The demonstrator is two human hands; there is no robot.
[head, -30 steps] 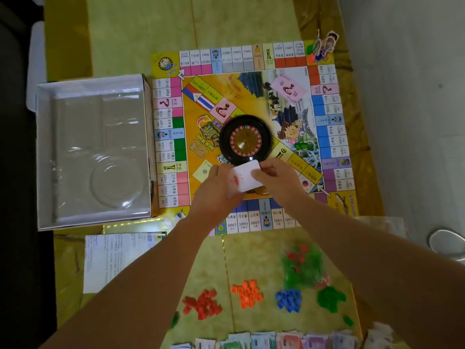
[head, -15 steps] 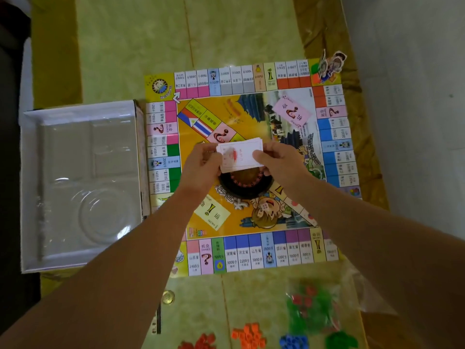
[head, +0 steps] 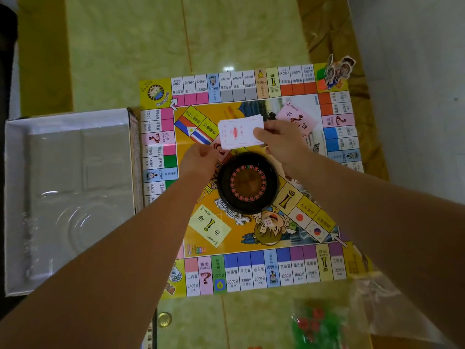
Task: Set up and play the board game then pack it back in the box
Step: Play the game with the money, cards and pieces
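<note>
Card stack [head: 239, 133] pinched by right hand [head: 281, 139]; left hand [head: 198, 159], loosely curled, perhaps touches its corner.

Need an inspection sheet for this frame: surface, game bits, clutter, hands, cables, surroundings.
Surface: green marbled table.
Job's things: game board flat on the table; black roulette wheel on its middle; card stack held over the board; open box with clear insert, left of the board.
Clutter: bag of red and green pieces at the near edge; cardboard figures at the board's far right corner.
Hands: right hand pinches the card stack; left hand at its lower corner, contact unclear.
Cables: nothing seen.
Surroundings: grey floor to the right.
</note>
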